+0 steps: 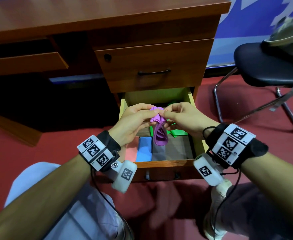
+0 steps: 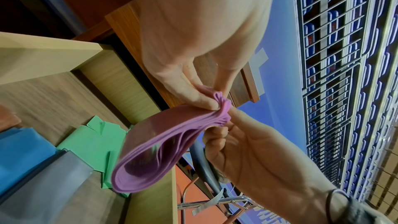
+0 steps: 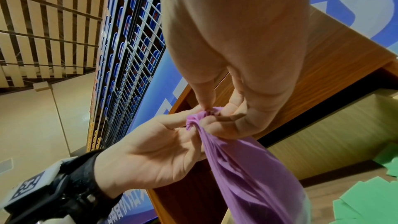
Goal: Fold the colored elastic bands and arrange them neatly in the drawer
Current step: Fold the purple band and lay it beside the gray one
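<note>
Left hand (image 1: 133, 122) and right hand (image 1: 185, 116) pinch the gathered purple elastic band (image 1: 159, 134), apparently multi-layered, above the open wooden drawer (image 1: 198, 146).

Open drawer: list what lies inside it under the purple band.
Under the purple band the drawer holds folded pink, blue and grey bands, plus an unfolded green band. Hands hide the back.
</note>
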A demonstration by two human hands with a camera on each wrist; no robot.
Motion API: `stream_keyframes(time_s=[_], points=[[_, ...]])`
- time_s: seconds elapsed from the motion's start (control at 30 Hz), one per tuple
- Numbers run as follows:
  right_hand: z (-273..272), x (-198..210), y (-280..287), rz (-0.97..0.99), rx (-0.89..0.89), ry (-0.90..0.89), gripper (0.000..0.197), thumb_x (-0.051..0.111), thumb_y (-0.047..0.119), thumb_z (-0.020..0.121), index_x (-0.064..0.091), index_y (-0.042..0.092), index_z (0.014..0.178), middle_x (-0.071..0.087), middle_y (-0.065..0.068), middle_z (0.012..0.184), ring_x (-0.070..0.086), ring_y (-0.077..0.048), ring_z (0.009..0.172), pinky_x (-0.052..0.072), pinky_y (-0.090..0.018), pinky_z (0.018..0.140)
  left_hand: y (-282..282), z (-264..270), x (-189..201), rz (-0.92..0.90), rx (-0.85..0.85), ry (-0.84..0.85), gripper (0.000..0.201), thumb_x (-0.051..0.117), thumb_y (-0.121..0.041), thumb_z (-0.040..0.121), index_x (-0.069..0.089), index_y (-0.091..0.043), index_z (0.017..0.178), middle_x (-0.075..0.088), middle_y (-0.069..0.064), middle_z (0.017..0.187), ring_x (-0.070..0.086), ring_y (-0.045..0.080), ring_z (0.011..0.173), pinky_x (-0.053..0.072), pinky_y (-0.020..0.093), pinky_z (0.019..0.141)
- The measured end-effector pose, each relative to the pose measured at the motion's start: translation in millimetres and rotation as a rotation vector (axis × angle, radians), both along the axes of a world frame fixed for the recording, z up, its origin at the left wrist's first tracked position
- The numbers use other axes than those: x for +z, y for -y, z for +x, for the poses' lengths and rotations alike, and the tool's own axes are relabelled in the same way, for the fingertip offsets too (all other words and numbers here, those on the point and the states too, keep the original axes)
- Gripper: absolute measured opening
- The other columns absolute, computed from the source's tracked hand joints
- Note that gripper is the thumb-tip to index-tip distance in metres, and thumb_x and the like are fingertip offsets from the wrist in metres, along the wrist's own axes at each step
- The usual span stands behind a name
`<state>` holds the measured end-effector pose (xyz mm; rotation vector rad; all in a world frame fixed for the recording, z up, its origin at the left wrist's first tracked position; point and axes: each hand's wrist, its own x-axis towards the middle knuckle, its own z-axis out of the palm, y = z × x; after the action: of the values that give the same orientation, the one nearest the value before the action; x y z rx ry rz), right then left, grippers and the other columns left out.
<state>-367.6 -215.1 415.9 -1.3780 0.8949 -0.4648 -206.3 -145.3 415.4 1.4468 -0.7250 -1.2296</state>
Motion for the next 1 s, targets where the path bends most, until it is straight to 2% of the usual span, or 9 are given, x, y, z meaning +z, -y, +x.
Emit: stream_keyframes(time_s=[0.1,0.27,0.47,0.57,0.7,0.8,0.9,1.0], points=[[-0.7,-0.9,-1.7,0.027,0.018,0.032,0.021,0.062,0.013,0.099,0.059,0.001,0.082,0.062,-0.017,0.079,0.064,-0.016,0.062,0.056,-0.026,0.062,-0.1,1.3,-1.9,0.002,-0.016,-0.012,0.020,0.074,-0.009,0.091,0.070,-0.006,0.111,0.077,0.005,0.085,0.074,0.011,0.079,0.057,0.019,0.070],[2.1,2.2,-2.5,0.051,0.020,0.013,0.010,0.052,0.004,0.099,0.061,0.000,0.099,0.054,-0.023,0.084,0.064,-0.019,0.063,0.056,-0.027,0.062,-0.2,1.0,-3.9,0.015,-0.034,-0.014,0.018,0.074,-0.012,0.092,0.071,-0.008,0.109,0.076,0.002,0.084,0.072,0.010,0.078,0.057,0.019,0.070],[5.1,3.7,-4.5,0.034,0.026,-0.006,0.014,0.046,-0.002,0.095,0.060,0.002,0.095,0.050,-0.023,0.084,0.060,-0.021,0.060,0.054,-0.028,0.059,-0.6,1.5,-3.2,0.006,-0.127,-0.006,0.014,0.068,-0.007,0.094,0.075,-0.011,0.106,0.077,0.009,0.095,0.072,0.015,0.087,0.059,0.023,0.083],[4.7,4.2,-4.5,0.050,0.030,0.020,0.012,0.048,0.000,0.094,0.060,0.002,0.091,0.055,-0.022,0.079,0.058,-0.023,0.062,0.052,-0.033,0.064,-1.4,1.0,-2.8,-0.002,-0.114,-0.005,0.015,0.066,-0.002,0.094,0.075,-0.007,0.105,0.076,0.014,0.098,0.071,0.020,0.092,0.058,0.027,0.088],[4.7,3.9,-7.2,0.005,0.052,0.037,0.006,0.062,0.008,0.095,0.061,0.003,0.093,0.059,-0.018,0.075,0.060,-0.024,0.065,0.054,-0.039,0.073,-0.7,4.0,0.3,-0.036,-0.091,-0.029,0.019,0.060,0.001,0.093,0.076,-0.002,0.103,0.075,0.018,0.103,0.069,0.021,0.094,0.057,0.029,0.088],[3.3,4.1,-7.1,-0.016,0.060,0.057,0.010,0.066,0.011,0.095,0.060,0.004,0.093,0.061,-0.019,0.080,0.060,-0.024,0.066,0.055,-0.037,0.073,-1.5,6.3,2.6,-0.063,-0.099,-0.068,0.022,0.058,0.001,0.094,0.073,0.001,0.110,0.073,0.018,0.104,0.069,0.019,0.092,0.057,0.025,0.085],[1.6,8.4,-5.6,-0.011,0.063,0.087,0.014,0.068,0.015,0.095,0.060,0.003,0.092,0.063,-0.017,0.077,0.061,-0.022,0.065,0.056,-0.033,0.070,-3.4,7.9,5.3,-0.102,-0.128,-0.083,0.024,0.057,-0.001,0.097,0.072,-0.001,0.116,0.075,0.014,0.106,0.070,0.015,0.094,0.056,0.024,0.089],[2.0,9.8,-5.3,-0.010,0.057,0.091,0.013,0.065,0.010,0.095,0.059,0.003,0.088,0.061,-0.015,0.072,0.063,-0.021,0.062,0.057,-0.030,0.067,-4.0,8.1,5.6,-0.111,-0.138,-0.081,0.025,0.057,0.000,0.098,0.071,-0.003,0.119,0.076,0.012,0.105,0.071,0.016,0.094,0.056,0.023,0.091]])
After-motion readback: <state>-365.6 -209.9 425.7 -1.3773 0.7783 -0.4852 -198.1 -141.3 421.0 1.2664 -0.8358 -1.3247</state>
